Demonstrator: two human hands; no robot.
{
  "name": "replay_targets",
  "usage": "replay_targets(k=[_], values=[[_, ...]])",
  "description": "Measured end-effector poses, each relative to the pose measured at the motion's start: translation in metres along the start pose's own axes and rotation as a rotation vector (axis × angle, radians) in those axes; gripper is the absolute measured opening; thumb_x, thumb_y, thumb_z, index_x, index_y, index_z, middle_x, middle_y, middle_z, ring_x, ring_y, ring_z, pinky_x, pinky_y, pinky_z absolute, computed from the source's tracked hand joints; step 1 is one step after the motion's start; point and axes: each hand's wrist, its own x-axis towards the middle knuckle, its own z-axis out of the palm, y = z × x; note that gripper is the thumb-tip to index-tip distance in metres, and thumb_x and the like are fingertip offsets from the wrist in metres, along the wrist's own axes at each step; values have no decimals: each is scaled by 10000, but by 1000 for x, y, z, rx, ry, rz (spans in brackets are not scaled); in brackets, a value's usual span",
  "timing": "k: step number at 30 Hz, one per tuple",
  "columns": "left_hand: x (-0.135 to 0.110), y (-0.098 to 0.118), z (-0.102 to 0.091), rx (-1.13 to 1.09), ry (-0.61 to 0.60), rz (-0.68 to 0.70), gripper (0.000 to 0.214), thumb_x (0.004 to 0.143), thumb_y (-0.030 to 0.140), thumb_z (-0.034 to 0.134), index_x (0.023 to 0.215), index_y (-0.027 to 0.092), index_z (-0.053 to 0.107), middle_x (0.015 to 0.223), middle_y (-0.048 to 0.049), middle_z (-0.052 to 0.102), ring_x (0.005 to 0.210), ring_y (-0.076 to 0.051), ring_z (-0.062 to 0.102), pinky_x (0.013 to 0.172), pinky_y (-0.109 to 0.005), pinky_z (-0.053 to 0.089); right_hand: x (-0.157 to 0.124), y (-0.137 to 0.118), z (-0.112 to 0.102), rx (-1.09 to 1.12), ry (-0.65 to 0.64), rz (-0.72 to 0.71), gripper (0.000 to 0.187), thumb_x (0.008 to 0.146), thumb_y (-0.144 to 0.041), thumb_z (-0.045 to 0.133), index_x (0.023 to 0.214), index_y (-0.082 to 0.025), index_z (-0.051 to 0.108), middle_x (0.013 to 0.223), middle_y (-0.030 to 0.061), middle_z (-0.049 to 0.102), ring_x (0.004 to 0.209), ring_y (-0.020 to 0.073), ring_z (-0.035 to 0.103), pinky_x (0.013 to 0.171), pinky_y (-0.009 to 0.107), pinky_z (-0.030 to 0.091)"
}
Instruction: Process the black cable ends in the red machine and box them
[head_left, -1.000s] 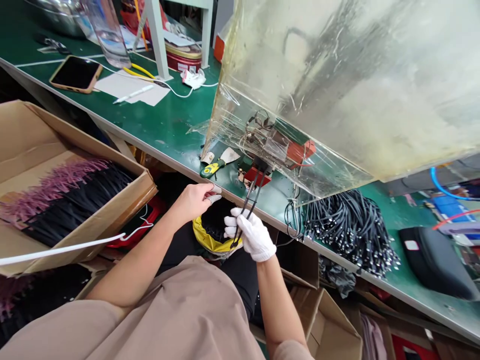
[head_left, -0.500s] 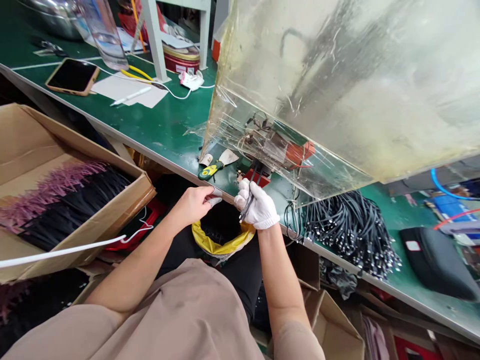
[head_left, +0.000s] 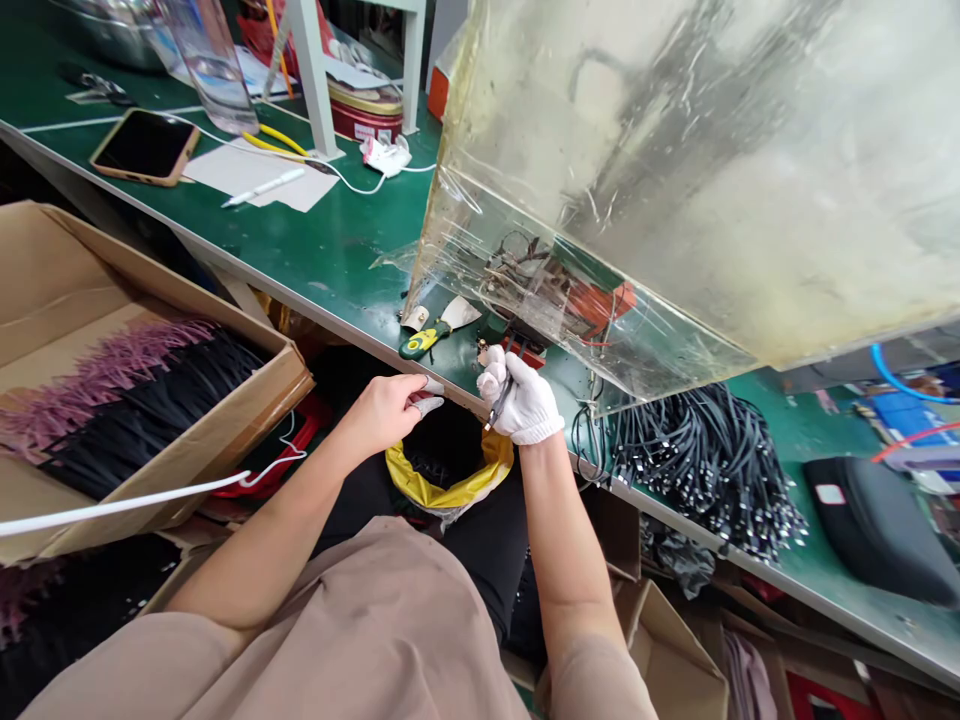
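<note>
My right hand (head_left: 521, 400), in a white glove, is closed around a dark cable (head_left: 493, 415) whose metal tip points down toward me. It is at the bench edge, just in front of a red device (head_left: 534, 355) under the clear plastic shield. To its left, my left hand (head_left: 390, 408) is bare except for white covers on the thumb and forefinger. Those two tips are slightly apart with nothing visible between them. Below both hands a bin lined with a yellow bag (head_left: 442, 492) stands between my legs. A green-and-yellow scraper (head_left: 424, 342) lies near the bench edge.
The scratched clear shield (head_left: 675, 180) overhangs the green bench. A heap of black cables (head_left: 697, 460) and a black case (head_left: 877, 525) lie on the right. On the left are a cardboard box (head_left: 277, 390) of cables, a phone (head_left: 145, 147) and a water bottle (head_left: 214, 75).
My right hand has turned slightly and moved a little away from the left, still gripping the cable. The left hand stays almost in place. The whole view has shifted slightly.
</note>
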Motion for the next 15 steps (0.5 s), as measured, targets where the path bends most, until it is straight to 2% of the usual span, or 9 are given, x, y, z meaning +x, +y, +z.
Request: replay_targets(k=[5, 7, 9, 11, 13, 15], values=[[-1, -5, 5, -30, 5, 27, 149, 795, 156, 549, 762, 196, 688, 758, -50, 747, 657, -197, 666, 635, -271, 458, 7, 5, -9, -65, -68, -38, 338, 1079, -207, 308, 942, -170, 616, 725, -2, 674, 542, 86, 564, 525, 200, 538], [-1, -11, 9, -31, -14, 37, 166, 829, 205, 553, 840, 203, 719, 814, -48, 766, 705, -202, 686, 672, -273, 478, 3, 4, -17, -223, -115, -66, 270, 1062, -272, 391, 978, -174, 629, 816, 27, 714, 627, 113, 625, 614, 254, 585], [-2, -20, 12, -29, -36, 39, 211, 841, 238, 562, 949, 221, 742, 906, -42, 786, 776, -211, 708, 728, -276, 497, -10, -6, -29, -522, -89, -123, 203, 1011, -347, 520, 1050, -196, 650, 896, 45, 736, 706, 154, 665, 684, 320, 604], [-2, -29, 12, -19, -35, 24, 269, 835, 254, 569, 1037, 237, 746, 1003, -38, 795, 852, -225, 726, 777, -280, 508, -29, -30, -45, -970, 83, -213, 206, 944, -389, 624, 1066, -234, 683, 883, 33, 740, 712, 179, 673, 694, 340, 593], [-1, -36, 10, 4, -14, 4, 301, 835, 272, 566, 1079, 238, 740, 1059, -38, 795, 907, -239, 735, 797, -281, 515, -51, -66, -64, -1370, 347, -292, 183, 899, -392, 661, 993, -249, 727, 824, 27, 733, 712, 200, 675, 706, 335, 569], [0, -41, 9, 42, -17, 2, 310, 840, 300, 563, 1091, 235, 733, 1036, -30, 799, 915, -250, 738, 777, -278, 521, -69, -106, -82, -1600, 600, -356, 182, 897, -362, 631, 926, -235, 758, 826, 54, 741, 807, 232, 689, 774, 329, 537]])
